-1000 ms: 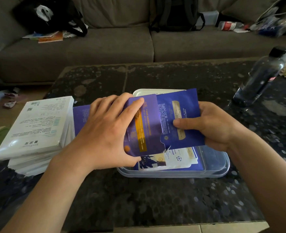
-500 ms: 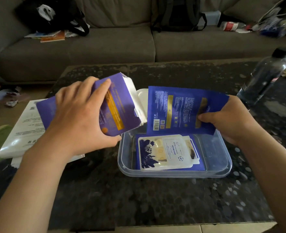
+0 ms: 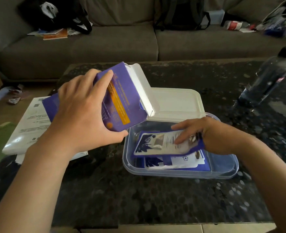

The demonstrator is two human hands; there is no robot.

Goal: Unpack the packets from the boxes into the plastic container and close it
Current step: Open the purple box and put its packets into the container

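My left hand grips a purple box, held tilted above the table with its open white end up and to the right. A clear plastic container sits in the middle of the dark table. My right hand holds a blue-and-white packet flat and low inside the container, fingers on top and thumb under its right edge. Another packet lies beneath it on the container floor. The container's white lid lies just behind it.
A stack of white boxes lies at the left of the table. A dark plastic bottle stands at the far right. A grey sofa with bags and papers runs behind the table.
My right hand pulled the packet out of the purple box, turned it over and lowered it into the container. My left hand lifted the box up and left, clear of the container.
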